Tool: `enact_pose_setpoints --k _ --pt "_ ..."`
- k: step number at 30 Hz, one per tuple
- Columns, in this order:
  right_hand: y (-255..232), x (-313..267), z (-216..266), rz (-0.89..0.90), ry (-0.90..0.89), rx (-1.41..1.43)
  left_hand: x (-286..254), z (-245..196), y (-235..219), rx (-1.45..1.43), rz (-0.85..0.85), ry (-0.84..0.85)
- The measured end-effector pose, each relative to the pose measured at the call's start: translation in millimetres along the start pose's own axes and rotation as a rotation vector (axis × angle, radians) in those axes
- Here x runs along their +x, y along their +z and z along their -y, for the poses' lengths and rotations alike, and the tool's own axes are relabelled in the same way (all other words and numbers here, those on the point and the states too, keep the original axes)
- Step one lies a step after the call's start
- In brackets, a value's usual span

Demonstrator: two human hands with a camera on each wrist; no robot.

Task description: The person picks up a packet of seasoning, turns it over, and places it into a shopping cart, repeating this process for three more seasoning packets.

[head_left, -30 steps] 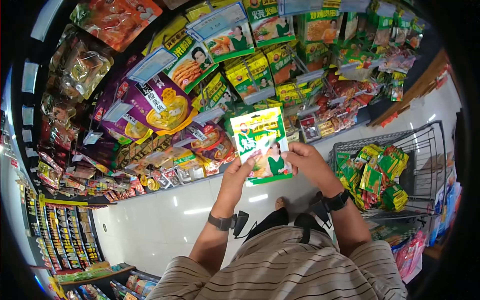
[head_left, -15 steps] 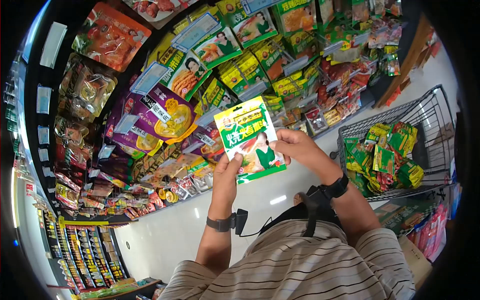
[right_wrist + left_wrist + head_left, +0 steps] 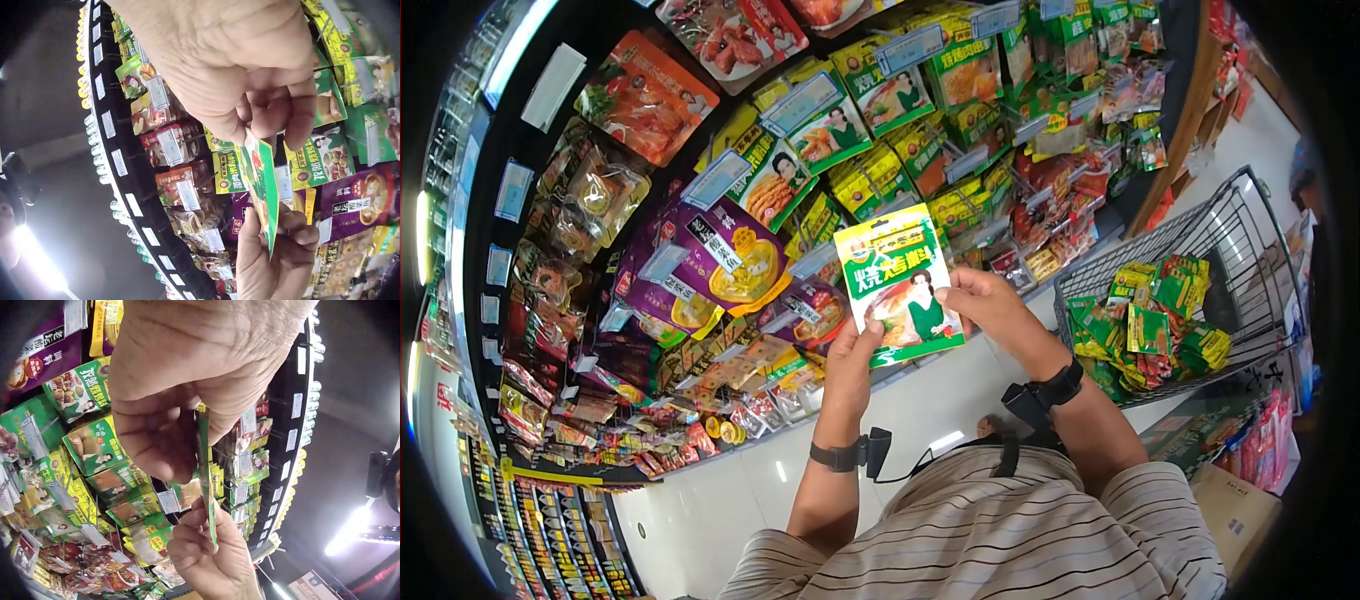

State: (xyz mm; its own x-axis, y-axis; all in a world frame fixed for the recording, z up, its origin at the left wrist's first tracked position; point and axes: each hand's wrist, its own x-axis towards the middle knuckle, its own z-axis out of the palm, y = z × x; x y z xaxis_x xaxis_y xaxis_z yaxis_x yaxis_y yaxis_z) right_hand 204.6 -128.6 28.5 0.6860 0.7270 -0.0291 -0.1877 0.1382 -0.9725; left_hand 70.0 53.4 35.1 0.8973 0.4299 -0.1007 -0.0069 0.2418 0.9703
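Note:
A flat yellow, white and green seasoning packet (image 3: pixel 903 290), printed with a person in a green dress, is held upright in front of the body in the head view. My left hand (image 3: pixel 850 360) pinches its lower left edge, thumb on the printed front. At the right edge my right hand (image 3: pixel 990 305) pinches it the same way. The left wrist view shows the packet (image 3: pixel 207 469) nearly edge-on between both hands, the fingers of the left hand (image 3: pixel 187 375) curled behind it. In the right wrist view the packet (image 3: pixel 265 187) slants between the right hand (image 3: pixel 244 69) and the left.
Behind the packet a shelf wall carries hanging green and yellow packets (image 3: pixel 885 85), purple pouches (image 3: pixel 735 255) and price tags (image 3: pixel 802 105). A wire shopping cart (image 3: pixel 1250 260) with a pile of similar packets (image 3: pixel 1150 320) stands at the right. A cardboard box (image 3: pixel 1230 515) sits below it.
The head view has shifted, so shelf and cart sit differently in it. The packet has tilted slightly and its glare has faded; both hands keep their hold on it.

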Motion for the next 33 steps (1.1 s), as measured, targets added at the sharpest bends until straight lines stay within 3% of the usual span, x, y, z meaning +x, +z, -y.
enact_pose_setpoints --k 14,33 --pt "-3.8 -13.4 18.0 -0.078 -0.035 0.017 -3.5 -10.3 12.8 -0.040 0.119 0.021" --pt "-81.1 23.4 56.7 -0.113 -0.119 0.042 59.9 -46.9 88.6 0.181 0.144 0.035"
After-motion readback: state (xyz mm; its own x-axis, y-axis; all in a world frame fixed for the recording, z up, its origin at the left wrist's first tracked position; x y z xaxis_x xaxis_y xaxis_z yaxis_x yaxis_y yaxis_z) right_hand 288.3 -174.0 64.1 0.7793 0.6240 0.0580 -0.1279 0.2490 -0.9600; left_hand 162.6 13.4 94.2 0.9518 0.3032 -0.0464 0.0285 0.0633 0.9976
